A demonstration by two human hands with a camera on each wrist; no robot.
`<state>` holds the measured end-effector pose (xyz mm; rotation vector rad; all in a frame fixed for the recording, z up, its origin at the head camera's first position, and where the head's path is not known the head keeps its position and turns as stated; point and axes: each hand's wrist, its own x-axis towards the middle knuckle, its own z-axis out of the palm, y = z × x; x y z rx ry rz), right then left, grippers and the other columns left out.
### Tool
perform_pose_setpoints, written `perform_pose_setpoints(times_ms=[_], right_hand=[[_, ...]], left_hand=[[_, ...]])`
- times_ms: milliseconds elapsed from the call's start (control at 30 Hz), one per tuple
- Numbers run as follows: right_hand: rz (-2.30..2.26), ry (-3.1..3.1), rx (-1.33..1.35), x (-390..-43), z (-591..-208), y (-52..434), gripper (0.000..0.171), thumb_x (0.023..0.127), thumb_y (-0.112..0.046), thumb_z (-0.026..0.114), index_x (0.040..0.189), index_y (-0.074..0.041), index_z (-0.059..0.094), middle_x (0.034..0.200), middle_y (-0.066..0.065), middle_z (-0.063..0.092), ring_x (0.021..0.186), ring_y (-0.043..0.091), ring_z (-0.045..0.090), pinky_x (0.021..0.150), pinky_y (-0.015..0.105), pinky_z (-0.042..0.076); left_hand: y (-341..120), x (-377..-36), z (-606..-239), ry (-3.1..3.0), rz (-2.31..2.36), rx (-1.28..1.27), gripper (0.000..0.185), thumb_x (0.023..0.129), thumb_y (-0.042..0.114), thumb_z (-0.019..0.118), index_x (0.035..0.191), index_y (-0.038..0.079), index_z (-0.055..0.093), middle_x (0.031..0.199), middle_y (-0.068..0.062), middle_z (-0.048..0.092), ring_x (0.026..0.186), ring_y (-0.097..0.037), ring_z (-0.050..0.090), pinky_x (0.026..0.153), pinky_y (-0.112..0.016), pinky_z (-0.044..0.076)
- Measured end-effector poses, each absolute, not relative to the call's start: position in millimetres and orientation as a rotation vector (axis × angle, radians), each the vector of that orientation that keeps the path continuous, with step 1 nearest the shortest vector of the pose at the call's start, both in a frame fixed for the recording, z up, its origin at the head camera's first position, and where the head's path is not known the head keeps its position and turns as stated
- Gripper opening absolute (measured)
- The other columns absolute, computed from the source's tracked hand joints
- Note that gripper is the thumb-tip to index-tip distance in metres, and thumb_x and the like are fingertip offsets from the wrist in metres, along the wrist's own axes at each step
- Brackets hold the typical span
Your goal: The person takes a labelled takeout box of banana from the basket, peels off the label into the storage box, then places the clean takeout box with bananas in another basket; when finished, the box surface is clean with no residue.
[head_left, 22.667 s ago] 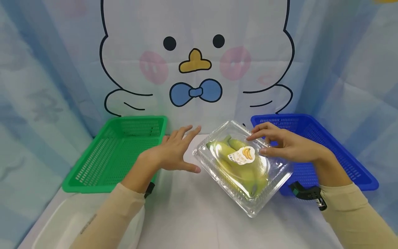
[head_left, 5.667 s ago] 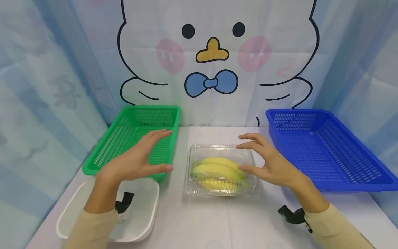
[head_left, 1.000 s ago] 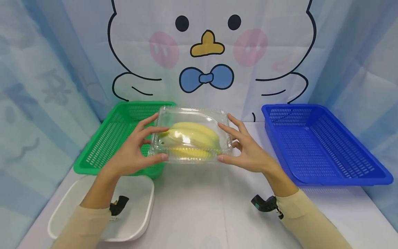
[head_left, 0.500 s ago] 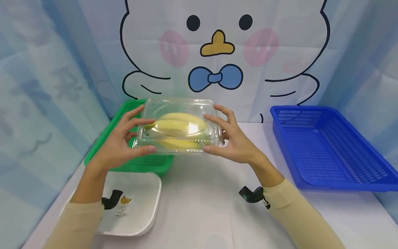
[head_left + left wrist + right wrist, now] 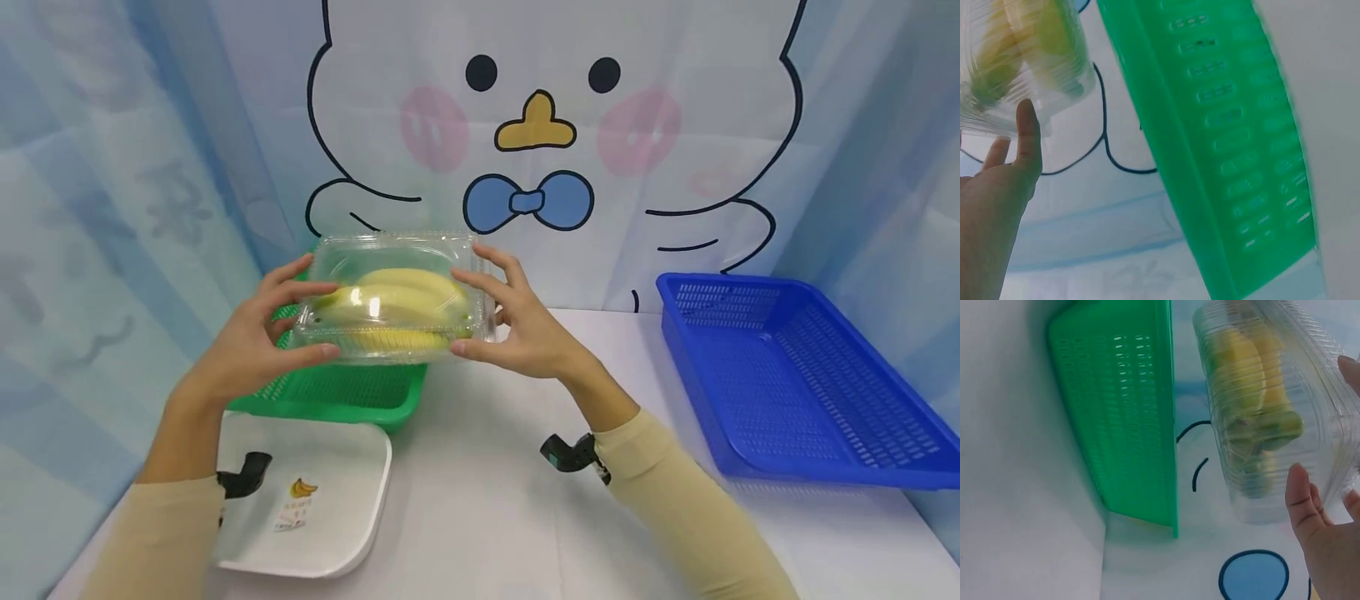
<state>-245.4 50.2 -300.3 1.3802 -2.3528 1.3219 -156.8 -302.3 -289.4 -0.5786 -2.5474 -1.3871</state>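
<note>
Green basket [image 5: 337, 400] below; table centre [image 5: 480, 467] open

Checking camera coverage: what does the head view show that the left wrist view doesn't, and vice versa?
Head only: right hand, blue perforated plastic basket, white shallow tray with a small banana sticker, cartoon backdrop. Left wrist only: the underside of the left hand's thumb against the box's ribbed wall. Both: left hand, clear plastic clamshell box of yellow bananas, green perforated plastic basket.
</note>
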Motion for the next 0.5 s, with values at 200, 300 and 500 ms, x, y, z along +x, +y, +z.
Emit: perform_pose_setpoints(times_ms=[200, 300, 500], right_hand=[[1.361, -2.341, 1.391, -252, -309, 30, 0.077, 0.088, -0.025, 0.082, 0.155, -0.015, 0.046, 0.171, 0.001, 0.009, 0.142, 0.023, 0.042, 0.087, 0.039, 0.057], [1.391, -2.348, 1.39, -255, -313, 19, 0.076, 0.088, -0.027, 0.081, 0.154, -0.015, 0.047, 0.171, 0.0, 0.008, 0.137, 0.022, 0.047, 0.088, 0.037, 0.057], [1.464, -2.385, 1.359, -256, -322, -1, 0.075, 0.089, -0.025, 0.081, 0.155, -0.016, 0.046, 0.171, 0.0, 0.007, 0.118, 0.019, 0.056, 0.088, 0.035, 0.056]], left_hand=[[-320, -158, -286, -2.604, -1.351, -0.531, 0.067, 0.089, 0.003, 0.079, 0.149, 0.017, 0.054, 0.17, 0.01, 0.016, 0.154, -0.031, 0.026, 0.116, -0.027, 0.037], [-327, -159, -288, -2.626, -1.356, -0.483, 0.066, 0.09, 0.005, 0.078, 0.15, 0.017, 0.053, 0.171, 0.01, 0.015, 0.155, -0.033, 0.023, 0.12, -0.054, 0.032], [-340, -160, -293, -2.651, -1.365, -0.418, 0.067, 0.091, 0.007, 0.078, 0.151, 0.015, 0.05, 0.172, 0.006, 0.014, 0.155, -0.036, 0.022, 0.115, -0.067, 0.028]])
